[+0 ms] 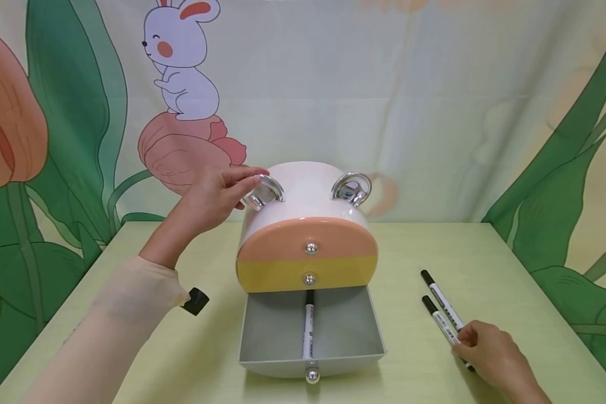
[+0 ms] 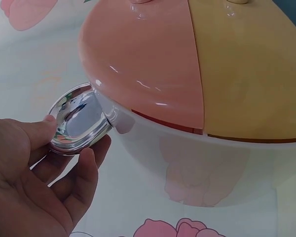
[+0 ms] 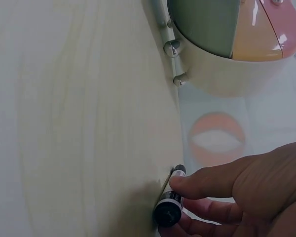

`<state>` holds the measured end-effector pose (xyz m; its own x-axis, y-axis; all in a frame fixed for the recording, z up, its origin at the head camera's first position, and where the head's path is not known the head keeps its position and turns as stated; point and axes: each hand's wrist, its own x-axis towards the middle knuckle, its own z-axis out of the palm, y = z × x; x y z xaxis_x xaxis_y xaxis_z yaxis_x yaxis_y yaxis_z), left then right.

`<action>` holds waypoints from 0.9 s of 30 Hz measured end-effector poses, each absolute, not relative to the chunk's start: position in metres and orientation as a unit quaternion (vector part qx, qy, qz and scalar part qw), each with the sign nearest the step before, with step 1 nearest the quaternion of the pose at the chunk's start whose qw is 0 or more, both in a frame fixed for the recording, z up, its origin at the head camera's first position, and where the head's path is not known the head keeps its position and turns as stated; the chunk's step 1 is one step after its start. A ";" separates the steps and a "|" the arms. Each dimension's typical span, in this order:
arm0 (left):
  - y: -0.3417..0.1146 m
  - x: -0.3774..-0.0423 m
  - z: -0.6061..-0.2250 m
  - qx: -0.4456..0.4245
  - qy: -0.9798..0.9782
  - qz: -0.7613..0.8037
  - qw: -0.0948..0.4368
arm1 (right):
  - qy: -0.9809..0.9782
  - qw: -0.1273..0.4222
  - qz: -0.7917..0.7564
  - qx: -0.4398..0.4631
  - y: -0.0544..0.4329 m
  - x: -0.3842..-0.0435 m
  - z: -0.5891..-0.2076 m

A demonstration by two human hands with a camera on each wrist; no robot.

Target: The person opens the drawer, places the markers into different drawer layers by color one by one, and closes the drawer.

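A rounded white box (image 1: 303, 188) with two chrome ring-shaped ears stands at the middle of the table. My left hand (image 1: 207, 199) pinches its left chrome ear (image 2: 79, 121) between thumb and fingers. The box's grey bottom drawer (image 1: 275, 331) is pulled out, and a white marker pen (image 1: 308, 331) with a black cap lies lengthwise in it. Above, the orange drawer (image 1: 272, 241) and yellow drawer (image 1: 272, 275) are closed. On the right, my right hand (image 1: 497, 356) pinches a marker pen (image 1: 440, 321) near its lower end, and a second marker pen (image 1: 441, 297) lies close beside it.
The right chrome ear (image 1: 352, 189) sticks out at the box's top. A chrome knob (image 1: 312, 375) juts from the open drawer's front. Behind the pale green table (image 1: 414, 241) hangs a printed curtain (image 1: 293, 73). A black piece (image 1: 196, 301) shows at the left sleeve.
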<state>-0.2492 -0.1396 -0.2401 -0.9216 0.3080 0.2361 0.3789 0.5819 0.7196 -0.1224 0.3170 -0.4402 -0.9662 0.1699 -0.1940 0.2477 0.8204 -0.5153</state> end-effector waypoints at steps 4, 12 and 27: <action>-0.140 -0.249 -0.240 -0.196 -0.886 -0.417 0.046 | 0.951 0.076 -0.280 0.105 0.313 -0.124 -0.441; -0.141 -0.249 -0.241 -0.193 -0.887 -0.417 0.044 | 0.954 0.090 -0.271 0.095 0.309 -0.127 -0.443; -0.141 -0.250 -0.242 -0.192 -0.889 -0.413 0.043 | 0.933 0.116 -0.319 0.121 0.303 -0.127 -0.445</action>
<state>-0.2503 -0.1410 -0.2419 -0.9227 0.3057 0.2349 0.3768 0.5858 0.7175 -0.1266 0.3025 -0.4454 -0.9437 0.1524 -0.2937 0.3005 0.7665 -0.5676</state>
